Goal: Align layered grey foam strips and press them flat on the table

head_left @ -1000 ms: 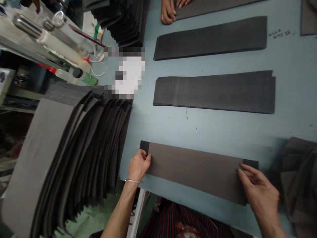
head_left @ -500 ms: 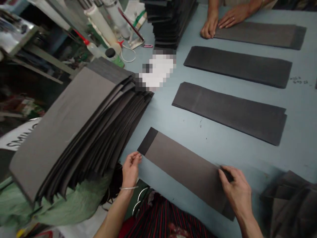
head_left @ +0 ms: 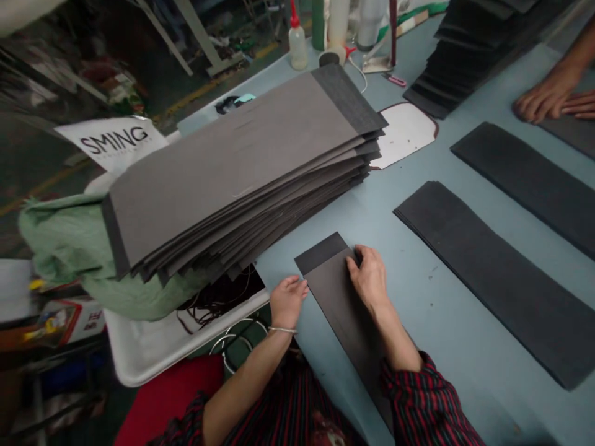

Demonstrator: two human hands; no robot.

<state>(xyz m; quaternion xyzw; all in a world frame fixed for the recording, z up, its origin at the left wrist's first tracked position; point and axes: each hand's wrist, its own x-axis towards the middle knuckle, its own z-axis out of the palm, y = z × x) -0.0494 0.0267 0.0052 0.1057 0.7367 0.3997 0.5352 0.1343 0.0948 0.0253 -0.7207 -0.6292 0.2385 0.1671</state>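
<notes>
Two-handed, worked at the strip lying on the blue table, with the left hand loosely curled beside its left edge and the right hand slightly parted at the opposite edge, with neither grip clear, and probably needed light, even pressure against creasing

Brown-grey strip, dark-ended; sleeve red-striped, seemingly on black

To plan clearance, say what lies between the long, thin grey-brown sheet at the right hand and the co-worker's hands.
One long dark strip, then another strip, on the blue tabletop; head view.
</notes>
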